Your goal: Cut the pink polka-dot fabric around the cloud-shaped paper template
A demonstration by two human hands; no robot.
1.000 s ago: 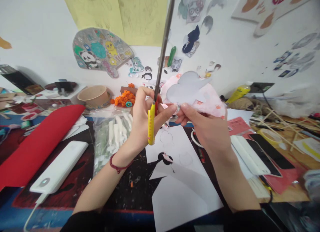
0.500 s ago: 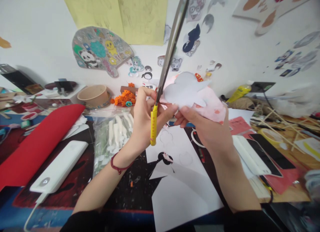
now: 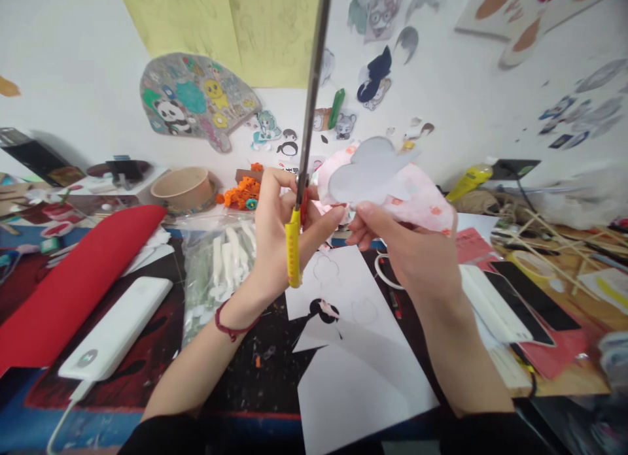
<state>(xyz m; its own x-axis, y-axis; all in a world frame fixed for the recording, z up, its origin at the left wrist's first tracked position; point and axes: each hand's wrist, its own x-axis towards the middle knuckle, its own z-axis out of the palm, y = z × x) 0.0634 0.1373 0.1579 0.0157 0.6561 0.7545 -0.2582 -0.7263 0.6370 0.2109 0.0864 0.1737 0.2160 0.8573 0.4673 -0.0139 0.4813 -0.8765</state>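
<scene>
My left hand (image 3: 279,236) is closed around long tweezers (image 3: 309,102) with a yellow grip (image 3: 293,249); the metal part points up past the top edge. Its thumb and fingers reach the lower left edge of a pink patterned sheet (image 3: 426,197). My right hand (image 3: 407,246) pinches the same sheet from below, its fingertips close to my left thumb. A grey cloud-shaped paper (image 3: 367,170) lies against the pink sheet, above both hands. What exactly is between the fingertips is too small to tell.
White paper sheets (image 3: 358,389) with pencil outlines lie below my hands. A plastic bag of white pieces (image 3: 228,262), a white power bank (image 3: 115,327) and red material (image 3: 83,278) are on the left. Phones (image 3: 534,297) and thin sticks (image 3: 564,239) lie at the right.
The long metal tool has swung to the left and stands more upright. The pink sheet and the grey cloud have shifted slightly right, with my right hand still pinching them.
</scene>
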